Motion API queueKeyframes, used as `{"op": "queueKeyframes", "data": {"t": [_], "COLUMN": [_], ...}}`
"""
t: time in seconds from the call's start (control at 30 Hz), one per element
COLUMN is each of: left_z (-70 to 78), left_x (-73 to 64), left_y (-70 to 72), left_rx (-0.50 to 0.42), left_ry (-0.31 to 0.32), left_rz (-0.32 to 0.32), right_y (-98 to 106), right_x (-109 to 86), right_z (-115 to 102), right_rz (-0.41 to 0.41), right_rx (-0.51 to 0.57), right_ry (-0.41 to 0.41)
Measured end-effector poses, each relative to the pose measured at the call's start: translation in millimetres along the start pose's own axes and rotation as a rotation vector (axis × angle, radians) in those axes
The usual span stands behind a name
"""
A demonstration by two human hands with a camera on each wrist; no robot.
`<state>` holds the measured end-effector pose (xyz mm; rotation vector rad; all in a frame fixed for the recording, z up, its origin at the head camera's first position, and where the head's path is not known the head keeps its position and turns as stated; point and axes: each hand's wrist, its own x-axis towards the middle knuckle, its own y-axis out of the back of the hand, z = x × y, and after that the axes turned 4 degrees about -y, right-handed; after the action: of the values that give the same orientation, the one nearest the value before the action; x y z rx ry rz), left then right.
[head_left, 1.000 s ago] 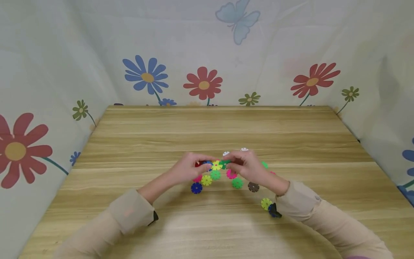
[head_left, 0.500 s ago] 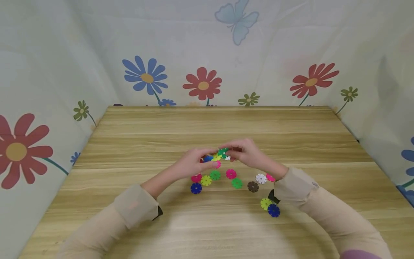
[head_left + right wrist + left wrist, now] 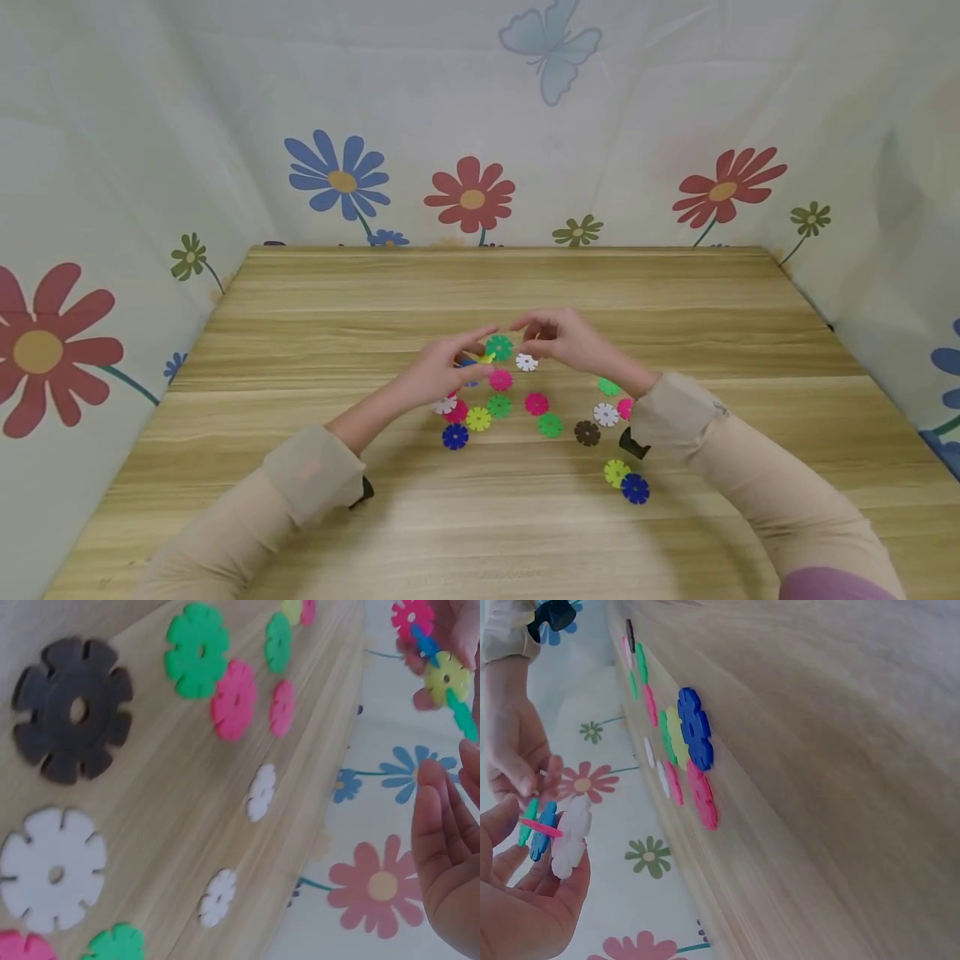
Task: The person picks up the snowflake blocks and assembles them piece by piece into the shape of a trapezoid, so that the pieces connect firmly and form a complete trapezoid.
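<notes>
My left hand (image 3: 438, 371) pinches a joined cluster of notched plastic discs above the table. In the left wrist view it includes a white disc (image 3: 571, 838), a blue disc (image 3: 543, 831) and a pink disc seen edge-on. The right wrist view also shows a yellow disc (image 3: 447, 678) and, slotted at the end, a green disc (image 3: 462, 715). Just right of that green end is my right hand (image 3: 566, 343), its fingers loosely bent with nothing visible between them. In the head view a loose white disc (image 3: 527, 363) lies below its fingertips.
Several loose discs lie on the wooden table (image 3: 480, 517), including a dark blue disc (image 3: 455, 436), a brown disc (image 3: 587, 432) and a yellow disc (image 3: 617, 473) beside another blue disc (image 3: 635, 488). A floral curtain (image 3: 420, 100) surrounds the table.
Both hands were on the cluster before, with the right hand at the green disc. Now the right hand has let go and drawn slightly away; the left hand keeps the cluster.
</notes>
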<state>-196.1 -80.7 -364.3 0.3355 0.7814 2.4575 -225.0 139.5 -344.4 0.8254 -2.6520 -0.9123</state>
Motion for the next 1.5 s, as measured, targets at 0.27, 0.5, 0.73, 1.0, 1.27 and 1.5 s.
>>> {"op": "queueKeyframes", "data": {"t": [0.27, 0.5, 0.73, 1.0, 1.27, 1.5], "left_z": [-10.5, -14.1, -15.9, -17.9, -15.9, -14.6], "left_x": [0.3, -1.2, -1.6, -1.4, -1.7, -3.3], "left_y": [7.9, 9.8, 9.7, 9.9, 10.7, 12.0], "left_rx": [-0.039, -0.079, -0.070, -0.083, -0.111, -0.149], "left_ry": [0.058, 0.100, 0.094, 0.080, 0.089, 0.098], "left_rz": [0.040, 0.051, 0.055, 0.058, 0.072, 0.044], "right_y": [1.7, -5.8, -12.5, -17.4, -18.3, -13.6], "right_x": [12.9, 21.8, 26.8, 27.8, 20.3, 12.7], "right_z": [29.2, 49.9, 59.3, 55.6, 51.8, 57.0], "right_rz": [-0.115, -0.158, -0.149, -0.130, -0.147, -0.144], "right_rx": [-0.104, -0.203, -0.315, -0.350, -0.292, -0.231], "right_ry": [-0.093, -0.104, -0.140, -0.200, -0.225, -0.194]}}
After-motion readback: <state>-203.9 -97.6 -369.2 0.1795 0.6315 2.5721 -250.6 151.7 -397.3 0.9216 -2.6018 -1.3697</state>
